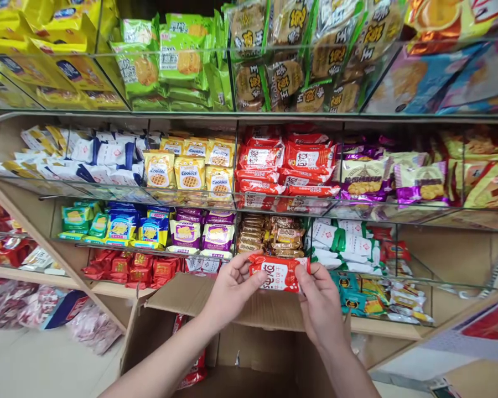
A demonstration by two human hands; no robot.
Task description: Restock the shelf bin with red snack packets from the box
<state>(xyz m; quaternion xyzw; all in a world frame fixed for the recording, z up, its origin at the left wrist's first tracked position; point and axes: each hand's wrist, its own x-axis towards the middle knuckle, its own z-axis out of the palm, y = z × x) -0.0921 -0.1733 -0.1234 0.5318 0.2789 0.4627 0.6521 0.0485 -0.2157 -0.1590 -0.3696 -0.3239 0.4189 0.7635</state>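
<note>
A red and white biscuit packet is held level between my two hands, above an open cardboard box. My left hand pinches its left end, thumb on the front. At the right end, my right hand grips it with the thumb across the corner. Inside the box, more red packets lie against the left side, partly hidden by my left forearm. Similar red packets are stacked in a compartment of the middle shelf, straight ahead.
Glass dividers and front panels edge the shelves. Yellow cookie packets sit left of the red stack, purple biscuit packets to its right. Green packets fill part of the top shelf. Clear bags lie on the floor at left.
</note>
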